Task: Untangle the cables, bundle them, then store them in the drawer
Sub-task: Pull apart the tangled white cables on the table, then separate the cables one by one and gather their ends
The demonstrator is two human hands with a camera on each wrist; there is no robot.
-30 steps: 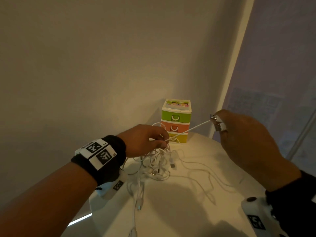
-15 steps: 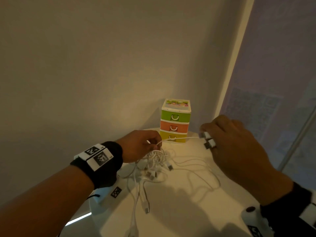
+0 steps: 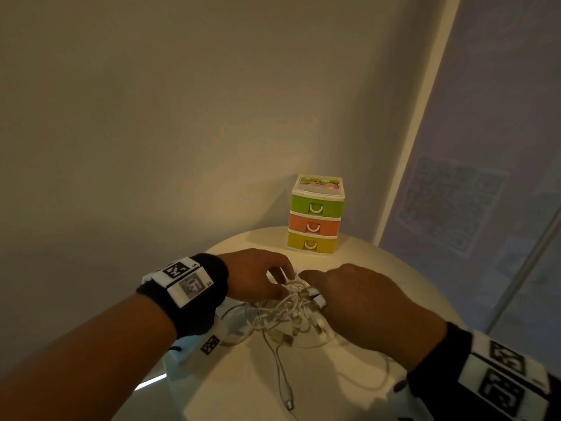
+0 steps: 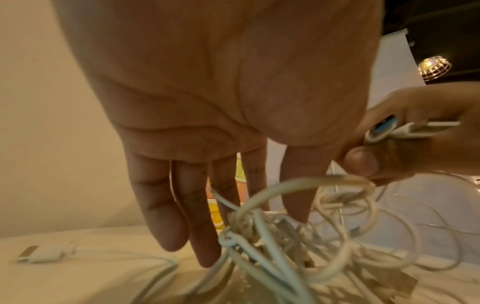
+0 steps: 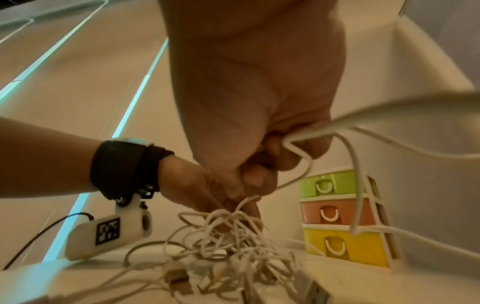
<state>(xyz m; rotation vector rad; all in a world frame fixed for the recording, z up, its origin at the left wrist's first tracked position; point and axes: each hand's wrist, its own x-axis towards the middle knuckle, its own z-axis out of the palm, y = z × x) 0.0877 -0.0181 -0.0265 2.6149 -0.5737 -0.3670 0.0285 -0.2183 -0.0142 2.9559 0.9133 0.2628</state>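
Observation:
A tangle of white cables [image 3: 288, 317] lies on the round white table [image 3: 379, 268]. My left hand [image 3: 273, 275] hovers over its left side. In the left wrist view the fingers [image 4: 202, 236] reach straight down into the loops [image 4: 298, 236], with one thin strand running between two of them. My right hand [image 3: 334, 293] meets the tangle from the right and grips a white cable [image 5: 298, 139] in curled fingers. Its USB plug [image 4: 381, 129] sticks out between the fingers. The small drawer unit [image 3: 315, 214], green over orange over yellow, stands shut at the table's far edge.
A loose cable end with a connector [image 3: 288, 402] trails toward the table's near edge. A wide flat connector [image 4: 44, 251] lies left of the tangle. The wall rises close behind the drawers, and a glass panel [image 3: 485, 208] stands to the right.
My right hand has come down and left from holding the plug up with the cable taut. It now sits against the tangle beside the left hand, and the cable is slack.

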